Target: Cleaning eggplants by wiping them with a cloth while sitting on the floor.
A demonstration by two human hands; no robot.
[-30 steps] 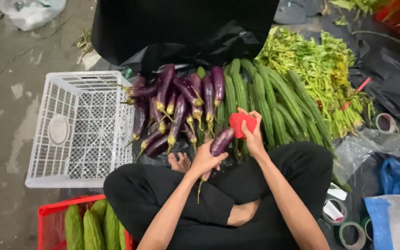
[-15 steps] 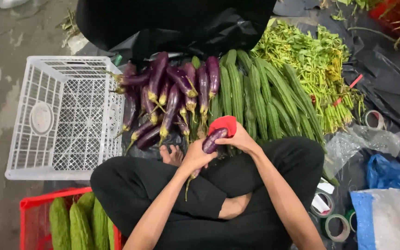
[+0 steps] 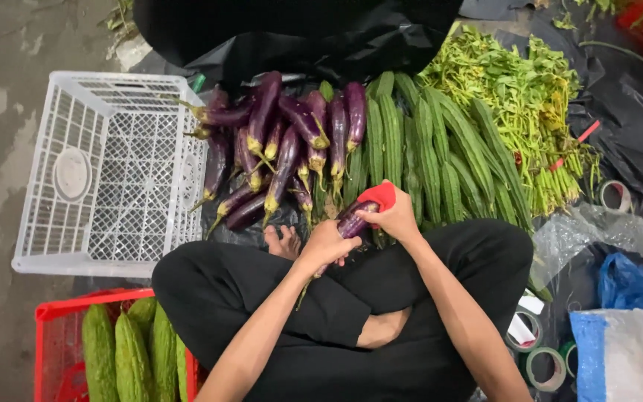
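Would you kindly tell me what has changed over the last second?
The right hand and its red cloth came down onto the eggplant, which the left hand keeps holding, now lower and nearer the lap. The eggplant pile and white crate stayed put.

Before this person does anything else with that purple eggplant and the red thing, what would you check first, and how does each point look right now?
1. Eggplant held in the left hand: ok.
2. Red piece gripped in the right hand: ok, though what it is, cannot tell.
3. Red piece touching the eggplant's far end: ok.
4. Eggplant's stem end visible: not ok, hidden by the left hand.
5. White crate beside the eggplant pile has room: ok, nothing visible inside.
6. Bare foot away from the hands: cannot tell, it lies right by them.
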